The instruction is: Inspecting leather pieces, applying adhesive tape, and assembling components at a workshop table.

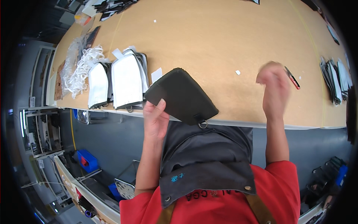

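Note:
A flat black fabric pouch-like piece (182,95) with rounded corners is in my left hand (156,118), the thumb lying over its lower left edge. A metal ring (203,124) hangs from its lower corner, and a small white tag (156,75) sticks out at its upper left. My right hand (274,76) is raised to the right over the table, its fingers smeared by motion. Beside that hand is a small pair of thread snips (292,78) with red on its end; whether the hand touches it cannot be made out.
Two stacks of white, black-edged pieces (127,80) stand left on the tan table (223,41). Beyond them lie a heap of white cord (87,67) and clear plastic. More pieces (331,80) lie at the far right. Small white scraps (238,72) dot the table.

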Available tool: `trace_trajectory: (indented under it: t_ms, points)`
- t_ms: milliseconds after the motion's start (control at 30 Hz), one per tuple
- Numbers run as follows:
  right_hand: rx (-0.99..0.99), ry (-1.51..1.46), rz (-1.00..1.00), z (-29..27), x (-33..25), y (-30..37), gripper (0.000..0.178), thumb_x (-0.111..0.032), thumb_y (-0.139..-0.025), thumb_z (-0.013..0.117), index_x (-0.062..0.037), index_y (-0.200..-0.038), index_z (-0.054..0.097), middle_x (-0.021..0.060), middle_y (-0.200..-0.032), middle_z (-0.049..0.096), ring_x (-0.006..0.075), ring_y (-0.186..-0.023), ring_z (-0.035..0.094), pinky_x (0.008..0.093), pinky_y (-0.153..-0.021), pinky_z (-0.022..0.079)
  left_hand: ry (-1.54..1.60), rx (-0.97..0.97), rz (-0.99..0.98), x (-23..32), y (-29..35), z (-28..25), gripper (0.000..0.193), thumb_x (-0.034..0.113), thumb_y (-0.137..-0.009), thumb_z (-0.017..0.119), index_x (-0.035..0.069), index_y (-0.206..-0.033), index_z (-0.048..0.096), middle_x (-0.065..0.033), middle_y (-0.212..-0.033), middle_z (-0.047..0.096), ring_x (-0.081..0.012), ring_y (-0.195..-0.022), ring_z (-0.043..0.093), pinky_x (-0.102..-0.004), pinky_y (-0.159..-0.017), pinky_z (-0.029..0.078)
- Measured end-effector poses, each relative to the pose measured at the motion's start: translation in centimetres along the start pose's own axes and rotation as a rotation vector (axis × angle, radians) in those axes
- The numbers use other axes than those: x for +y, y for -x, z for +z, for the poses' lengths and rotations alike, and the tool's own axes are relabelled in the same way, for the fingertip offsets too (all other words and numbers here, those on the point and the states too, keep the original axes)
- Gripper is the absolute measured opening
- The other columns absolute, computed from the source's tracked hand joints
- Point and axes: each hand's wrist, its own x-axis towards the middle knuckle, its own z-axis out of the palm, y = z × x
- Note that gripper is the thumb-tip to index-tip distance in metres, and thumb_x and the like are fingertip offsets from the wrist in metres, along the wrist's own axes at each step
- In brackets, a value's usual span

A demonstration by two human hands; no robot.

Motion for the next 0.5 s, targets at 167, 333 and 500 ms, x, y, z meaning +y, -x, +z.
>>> trace_trajectory:
  t_ms: [167, 333, 500]
  points:
    - [-0.388, -1.078, -0.551, -0.4, -9.3, 2.2, 0.037, -0.019, -0.094, 0.054, -0.0135, -0.057, 0.05, -0.0015, -0.059, 0.051, 0.0139, -0.055, 0.052, 0.0345, -0.075, 0.052, -0.009, -0.12, -0.04, -0.2, 0.4, -0.2, 0.033, 0.001, -0.092, 0.059, 0.003, -0.125, 0.058, -0.0116, -0.128, 0.062, -0.0225, -0.12, 0.058, -0.0398, -0.107, 0.042]
    - [-0.711, -1.158, -0.432, -2.2, -11.3, 2.8, 0.055, -0.007, -0.097, 0.044, -0.0137, -0.045, 0.03, -0.0022, -0.043, 0.033, 0.0078, -0.039, 0.044, 0.0372, -0.093, 0.058, -0.039, -0.132, -0.093, -0.7, 0.8, -0.2, 0.033, 0.001, -0.092, 0.059, 0.002, -0.125, 0.057, -0.013, -0.127, 0.062, -0.0245, -0.119, 0.059, -0.0408, -0.105, 0.044]
    - [-0.53, -1.107, -0.37, -0.9, -11.4, 4.1, 0.054, -0.001, -0.094, 0.044, -0.0139, -0.044, 0.029, -0.0021, -0.043, 0.032, 0.0079, -0.037, 0.039, 0.0375, -0.092, 0.059, -0.055, -0.084, -0.096, -1.2, 0.6, 0.0, 0.033, 0.001, -0.093, 0.058, 0.002, -0.126, 0.057, -0.0133, -0.127, 0.062, -0.0247, -0.118, 0.06, -0.0408, -0.104, 0.046]
